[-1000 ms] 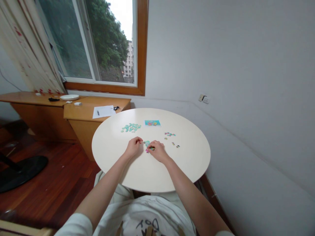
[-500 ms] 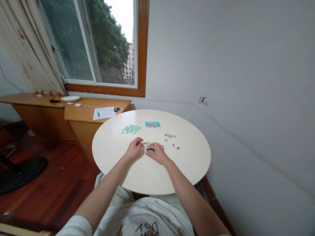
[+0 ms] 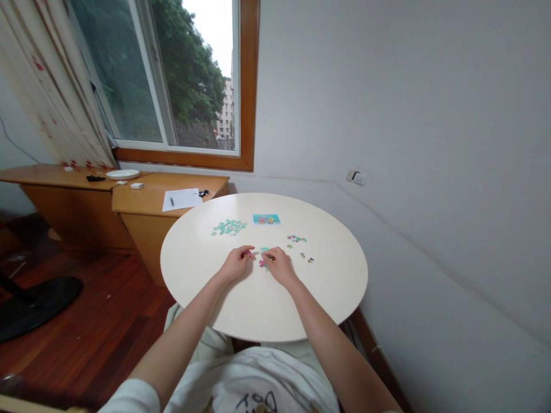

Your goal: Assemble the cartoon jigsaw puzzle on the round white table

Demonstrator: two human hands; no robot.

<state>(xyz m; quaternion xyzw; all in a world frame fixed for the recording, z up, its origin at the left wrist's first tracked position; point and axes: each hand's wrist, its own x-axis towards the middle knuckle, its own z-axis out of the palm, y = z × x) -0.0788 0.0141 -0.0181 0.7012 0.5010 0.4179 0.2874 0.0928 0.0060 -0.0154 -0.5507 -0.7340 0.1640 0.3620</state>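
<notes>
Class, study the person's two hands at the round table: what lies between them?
In the head view, small teal and pink puzzle pieces lie on the table between the left hand and the right hand.

The table point(image 3: 253, 310) has a smooth top, softly shiny toward its far-left edge; near its far edge, the picture card point(image 3: 266, 219) looks like printed paper or card; the puzzle pieces point(image 3: 229, 227) toward its far-left edge look matt; the desk point(image 3: 148, 195) is smooth wood; the floor point(image 3: 112, 315) is glossy wood; the curtain point(image 3: 55, 86) is soft cloth.
</notes>
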